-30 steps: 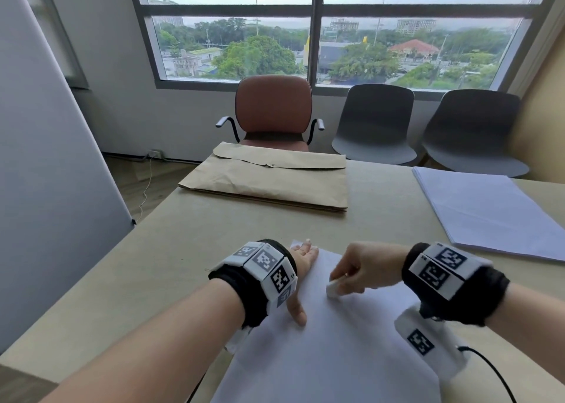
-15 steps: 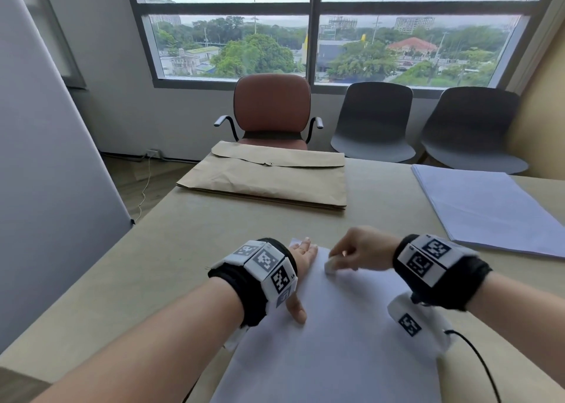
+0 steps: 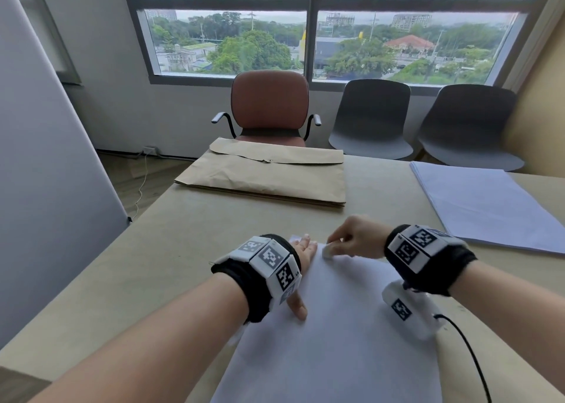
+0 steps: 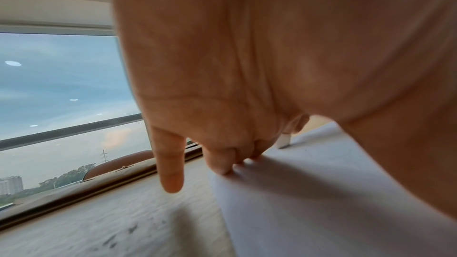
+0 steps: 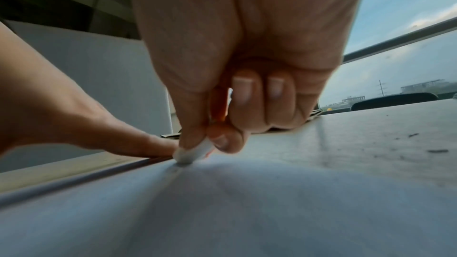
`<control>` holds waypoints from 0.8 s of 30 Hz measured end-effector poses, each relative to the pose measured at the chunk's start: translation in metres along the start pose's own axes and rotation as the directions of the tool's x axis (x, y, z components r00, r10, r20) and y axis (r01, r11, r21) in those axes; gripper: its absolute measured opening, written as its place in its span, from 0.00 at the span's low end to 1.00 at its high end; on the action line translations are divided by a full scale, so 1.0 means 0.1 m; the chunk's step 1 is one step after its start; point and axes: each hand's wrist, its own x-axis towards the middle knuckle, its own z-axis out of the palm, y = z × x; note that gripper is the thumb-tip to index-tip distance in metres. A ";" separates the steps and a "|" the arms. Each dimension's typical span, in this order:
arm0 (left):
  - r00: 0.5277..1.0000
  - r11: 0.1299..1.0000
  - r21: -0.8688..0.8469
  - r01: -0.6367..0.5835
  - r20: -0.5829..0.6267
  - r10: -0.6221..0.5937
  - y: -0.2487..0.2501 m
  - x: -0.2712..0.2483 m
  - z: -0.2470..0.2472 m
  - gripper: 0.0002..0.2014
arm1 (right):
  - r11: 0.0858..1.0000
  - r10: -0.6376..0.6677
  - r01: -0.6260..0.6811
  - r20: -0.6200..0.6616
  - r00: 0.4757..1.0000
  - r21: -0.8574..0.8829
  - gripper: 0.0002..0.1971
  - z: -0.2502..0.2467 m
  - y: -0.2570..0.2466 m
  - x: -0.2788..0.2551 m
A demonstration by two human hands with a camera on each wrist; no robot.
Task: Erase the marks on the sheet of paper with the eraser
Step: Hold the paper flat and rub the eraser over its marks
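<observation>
Fingertips of the right hand [image 3: 354, 237] pinch a small white rounded eraser [image 3: 327, 252] onto the plain white paper sheet [image 3: 336, 341], left hand [image 3: 301, 265] pressing flat beside it.

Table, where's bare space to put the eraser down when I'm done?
Bare table lies between the brown envelope, the paper stack and your sheet; also left of your left hand. It is crowded where your right hand rubs the eraser.

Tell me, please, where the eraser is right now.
In the head view, the eraser is pinched in the right hand, pressed on the sheet of paper near its far-left corner, beside the left hand.
</observation>
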 end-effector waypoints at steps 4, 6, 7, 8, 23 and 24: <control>1.000 1.000 -0.001 0.002 0.012 -0.002 0.01 -0.01 0.00 0.63 | 0.996 -0.061 0.049 0.180 0.982 0.069 0.12 0.02 0.04 -0.16; 1.000 1.000 -0.009 -0.003 0.016 0.003 0.00 -0.02 -0.01 0.63 | 0.994 -0.053 0.019 0.323 0.945 0.108 0.12 -0.01 0.03 -0.24; 1.000 1.000 -0.020 -0.012 0.018 0.012 0.00 -0.03 -0.01 0.63 | 0.994 -0.043 0.007 0.325 0.945 0.111 0.11 -0.03 0.03 -0.23; 1.000 0.999 -0.034 -0.022 0.017 0.023 -0.01 -0.04 -0.01 0.62 | 0.995 -0.027 -0.001 0.273 0.962 0.100 0.09 -0.03 0.04 -0.18; 0.999 0.997 -0.068 -0.049 0.012 0.050 -0.02 -0.05 -0.02 0.61 | 1.000 0.011 -0.011 -0.004 1.000 0.026 0.13 0.00 0.02 0.01; 0.999 0.996 -0.071 -0.047 0.013 0.048 -0.02 -0.05 -0.02 0.61 | 1.000 -0.003 0.003 0.013 1.000 0.029 0.10 0.00 0.03 -0.01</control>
